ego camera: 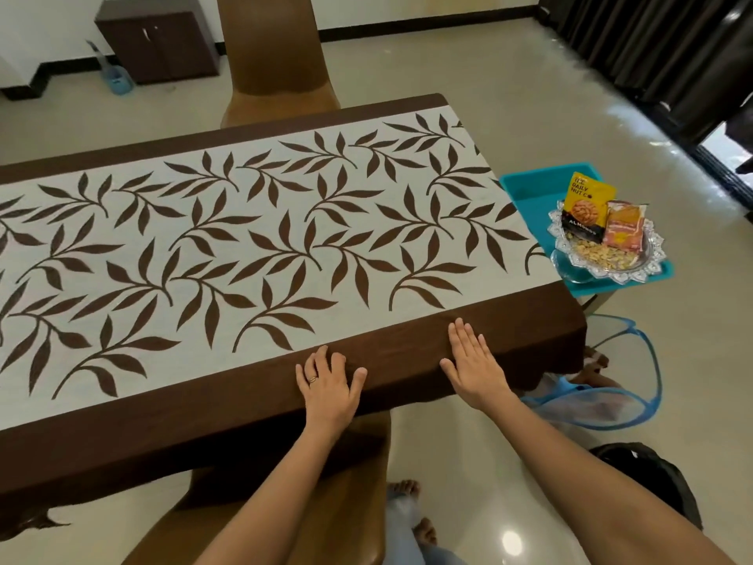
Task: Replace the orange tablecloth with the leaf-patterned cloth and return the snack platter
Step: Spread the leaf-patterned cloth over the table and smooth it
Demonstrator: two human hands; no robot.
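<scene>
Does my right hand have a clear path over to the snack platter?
Probably yes. The right hand lies flat and empty on the cloth, and nothing stands between it and the platter on the teal tray.

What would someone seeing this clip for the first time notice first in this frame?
The white cloth with brown leaf pattern and dark brown border dominates, spread across the whole table. Both bare hands lie flat on its near border: the left hand with a ring, the right hand beside it. Off the table's right end, a scalloped silver snack platter with nut packets sits on a turquoise plastic tray.
</scene>
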